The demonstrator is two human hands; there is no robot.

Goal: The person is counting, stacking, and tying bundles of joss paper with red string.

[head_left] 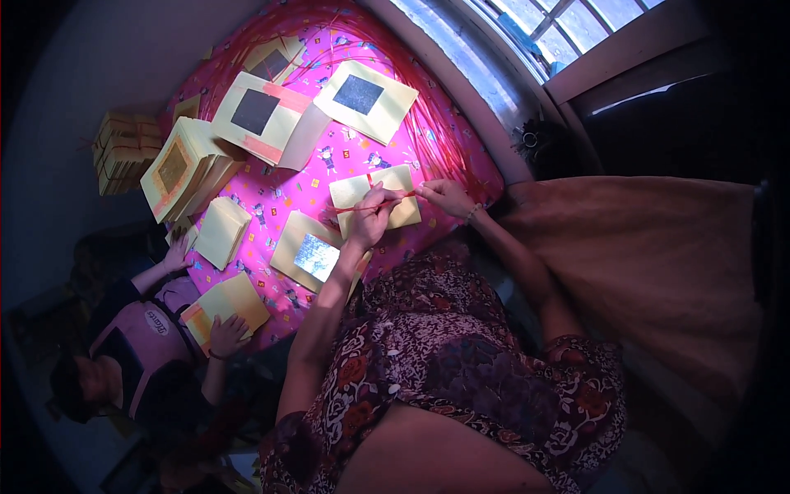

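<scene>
A pale yellow stack of paper [351, 191] lies in front of me on a pink patterned tablecloth [327, 177]. Red string [350, 209] runs across it, and another strand crosses its far edge. Over the middle of the stack, my left hand [372, 219] is closed in a pinch on the string. Just off the stack's right side, my right hand [448, 198] also pinches the string, which stretches between the two hands. Closer to me, partly behind my left forearm, is another stack with a shiny silver square [316, 257].
Long red strings [440, 136] trail along the table's right and far edges. Paper sheets with dark squares [360, 94] lie farther off. Thick stacks [183, 169] and tied bundles [127, 148] stand at left. A co-worker [144, 329] touches a yellow stack [234, 300] at near left.
</scene>
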